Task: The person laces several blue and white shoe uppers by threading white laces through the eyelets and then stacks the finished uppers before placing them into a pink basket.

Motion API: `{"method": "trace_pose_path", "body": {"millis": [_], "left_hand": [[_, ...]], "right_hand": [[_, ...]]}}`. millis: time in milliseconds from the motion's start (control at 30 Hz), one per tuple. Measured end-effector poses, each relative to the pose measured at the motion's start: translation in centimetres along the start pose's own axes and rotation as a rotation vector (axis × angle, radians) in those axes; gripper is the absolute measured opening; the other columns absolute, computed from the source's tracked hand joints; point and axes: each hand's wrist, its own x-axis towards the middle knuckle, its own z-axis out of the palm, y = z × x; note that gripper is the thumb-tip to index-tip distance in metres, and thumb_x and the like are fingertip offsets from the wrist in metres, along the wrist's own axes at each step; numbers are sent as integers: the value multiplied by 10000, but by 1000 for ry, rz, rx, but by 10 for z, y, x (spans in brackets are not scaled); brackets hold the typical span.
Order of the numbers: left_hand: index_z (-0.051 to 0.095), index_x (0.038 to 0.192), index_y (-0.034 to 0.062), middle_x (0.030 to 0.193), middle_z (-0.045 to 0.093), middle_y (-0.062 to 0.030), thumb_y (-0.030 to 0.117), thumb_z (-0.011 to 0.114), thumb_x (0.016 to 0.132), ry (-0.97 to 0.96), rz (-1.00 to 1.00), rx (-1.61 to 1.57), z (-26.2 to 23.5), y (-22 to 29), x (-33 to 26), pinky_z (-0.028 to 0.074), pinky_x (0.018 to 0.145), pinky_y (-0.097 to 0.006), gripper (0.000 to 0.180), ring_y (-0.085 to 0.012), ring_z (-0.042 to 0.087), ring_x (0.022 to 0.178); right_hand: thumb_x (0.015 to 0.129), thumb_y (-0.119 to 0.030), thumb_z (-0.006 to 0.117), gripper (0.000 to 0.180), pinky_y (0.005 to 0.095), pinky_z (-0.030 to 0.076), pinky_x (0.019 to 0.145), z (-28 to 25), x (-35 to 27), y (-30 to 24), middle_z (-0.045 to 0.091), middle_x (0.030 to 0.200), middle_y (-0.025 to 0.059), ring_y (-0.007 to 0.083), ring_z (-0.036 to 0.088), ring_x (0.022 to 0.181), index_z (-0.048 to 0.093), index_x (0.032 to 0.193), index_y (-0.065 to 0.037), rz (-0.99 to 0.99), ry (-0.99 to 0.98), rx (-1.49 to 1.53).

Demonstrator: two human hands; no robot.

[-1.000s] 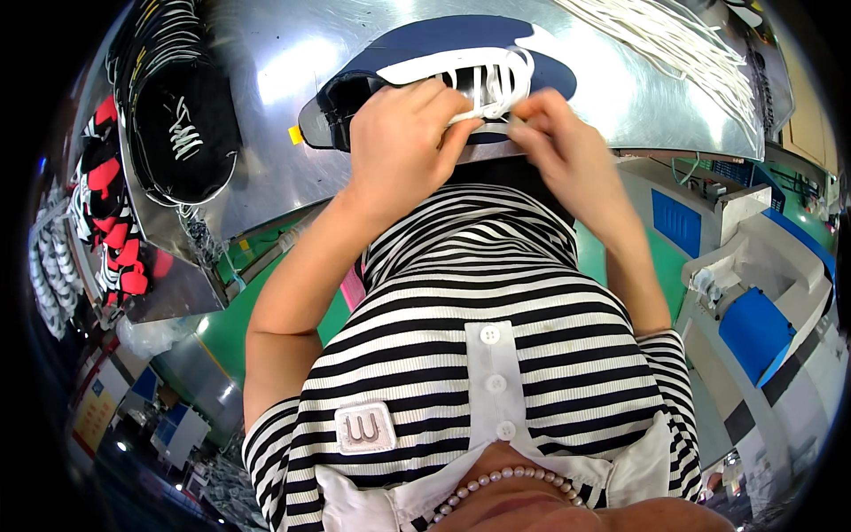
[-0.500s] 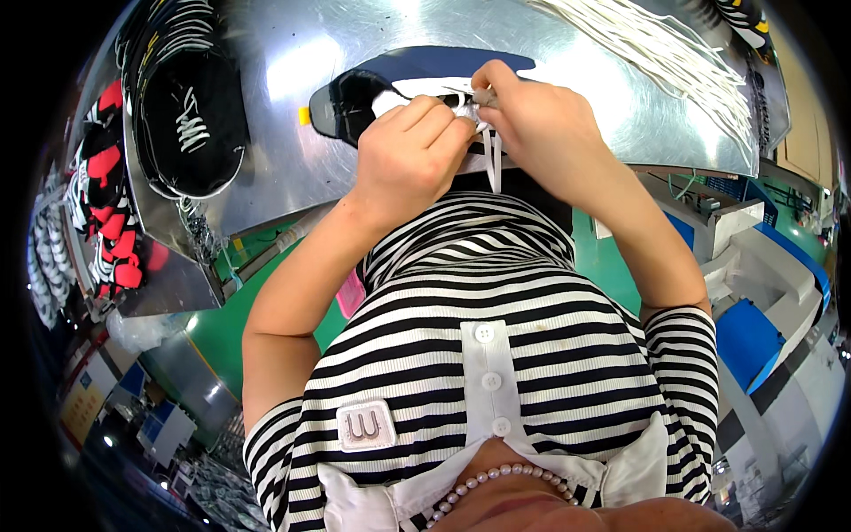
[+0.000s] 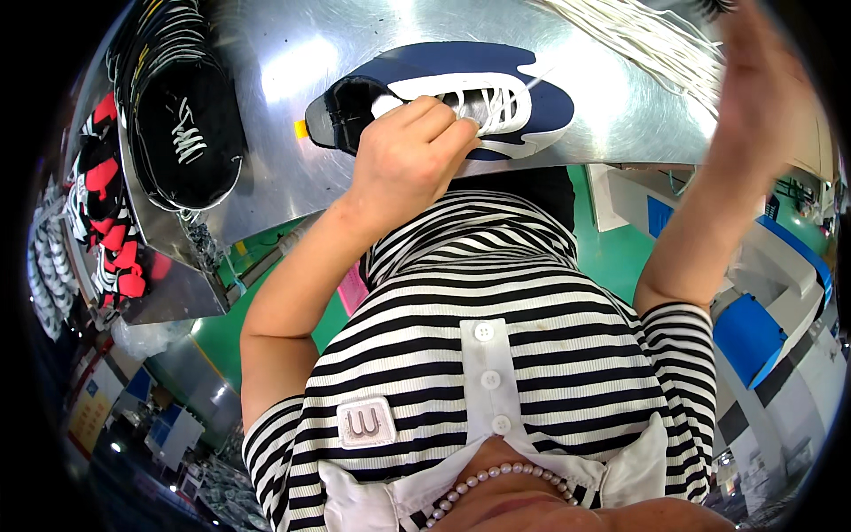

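Resting on the steel table (image 3: 292, 168), the navy shoe (image 3: 461, 93) lies just beyond the person's chest, with the left hand (image 3: 408, 160) curled shut on its white laces (image 3: 483, 102). The right hand (image 3: 753, 80) is raised near the loose laces (image 3: 638, 35); its grip cannot be told.

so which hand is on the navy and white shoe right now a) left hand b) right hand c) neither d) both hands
a: the left hand rests curled on the laces of the navy and white shoe lying on the metal table, while the right hand is raised off to the side, near the bundle of white laces.
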Motion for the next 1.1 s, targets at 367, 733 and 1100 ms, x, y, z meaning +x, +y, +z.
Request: {"method": "trace_pose_path", "body": {"millis": [367, 733, 1100], "left_hand": [[362, 1384, -9, 895, 693, -205, 388, 589, 954, -155, -743, -243, -22, 2, -3, 517, 721, -443, 628, -382, 674, 833], [665, 1098, 80, 698, 649, -92, 419, 767, 779, 222, -728, 46, 7, 2, 0, 471, 716, -380, 477, -271, 614, 684], [672, 1082, 69, 793, 714, -98, 262, 804, 771, 260, -748, -7, 9, 1, -3, 502, 705, -325, 389, -220, 664, 711]], "right_hand": [[880, -118, 679, 135, 241, 481, 703, 61, -89, 64, 682, 826, 24, 79, 608, 768, 698, 973, -21, 615, -452, -11], [866, -180, 683, 173, 295, 515, 680, 76, -90, 78, 702, 830, 54, 168, 662, 744, 697, 967, -41, 539, -521, -187], [896, -169, 654, 161, 332, 515, 615, 50, -102, 44, 697, 807, 103, 265, 676, 696, 609, 986, -44, 349, -572, -444]]}}
